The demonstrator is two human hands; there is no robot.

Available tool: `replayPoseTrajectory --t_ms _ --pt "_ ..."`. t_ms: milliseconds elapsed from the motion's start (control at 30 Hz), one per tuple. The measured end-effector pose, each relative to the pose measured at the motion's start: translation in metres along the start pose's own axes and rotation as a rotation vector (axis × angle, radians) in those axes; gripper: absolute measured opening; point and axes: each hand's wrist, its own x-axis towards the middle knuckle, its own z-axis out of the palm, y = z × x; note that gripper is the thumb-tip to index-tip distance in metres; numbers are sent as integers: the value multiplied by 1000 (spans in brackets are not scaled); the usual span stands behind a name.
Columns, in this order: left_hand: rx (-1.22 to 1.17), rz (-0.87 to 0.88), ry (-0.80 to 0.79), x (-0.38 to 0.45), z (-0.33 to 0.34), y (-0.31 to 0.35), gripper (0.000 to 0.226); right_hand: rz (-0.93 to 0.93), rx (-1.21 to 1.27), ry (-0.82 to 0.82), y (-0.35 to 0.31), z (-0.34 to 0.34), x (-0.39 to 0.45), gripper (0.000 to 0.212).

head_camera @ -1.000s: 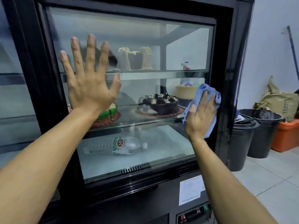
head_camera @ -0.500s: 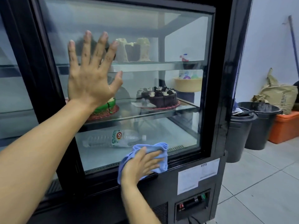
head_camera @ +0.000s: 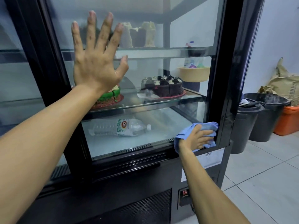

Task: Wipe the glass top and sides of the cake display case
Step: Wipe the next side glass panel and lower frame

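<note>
My left hand [head_camera: 95, 62] is flat against the glass front [head_camera: 186, 29] of the display case [head_camera: 229, 78], fingers straight and spread, holding nothing; it covers part of the green cake [head_camera: 111, 96] on the middle shelf, so I can only see that cake's right edge and its red board. Below it a water bottle [head_camera: 119, 127] lies on its side on the case floor, cap pointing right. Further right on the middle shelf sits a chocolate cake [head_camera: 163, 86], and above it, on the top shelf, pale cake pieces [head_camera: 139, 34] I can't make out well through the reflections. A tan bowl [head_camera: 194, 73] shows behind the glass near the right frame; its contents are blurred. My right hand [head_camera: 196, 138] presses a blue cloth [head_camera: 208, 128] into the lower right corner of the pane, fingers curled over the bunched fabric. Past the case, on the right, stand dark bins [head_camera: 262, 118], an orange tub [head_camera: 288, 122] cut off by the edge, and a crumpled paper sack [head_camera: 284, 83].
</note>
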Motion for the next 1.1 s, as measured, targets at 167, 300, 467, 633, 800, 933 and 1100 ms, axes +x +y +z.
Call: replayPoseTrajectory --t_ms 167,300,467,633,800,933,1100 --pt "15 3 -6 -1 -2 -2 74 -190 -195 -270 12 18 -152 65" --pt "90 382 -49 -5 1 -8 83 67 -65 -370 5 0 -125 72" --pt "158 677 -62 -10 13 -10 78 13 -115 -57 -16 -23 0 68" --pt "156 647 -94 -11 10 -7 75 26 -103 -45 -27 -7 -35 67" --pt "123 629 -81 -12 8 -6 69 -892 -351 -286 -5 14 -130 78" --pt "104 616 -67 -12 8 -7 68 -1724 -546 -683 27 -4 -140 71" --pt "119 612 -61 -13 10 -6 69 -2144 -868 -998 26 -41 -53 58"
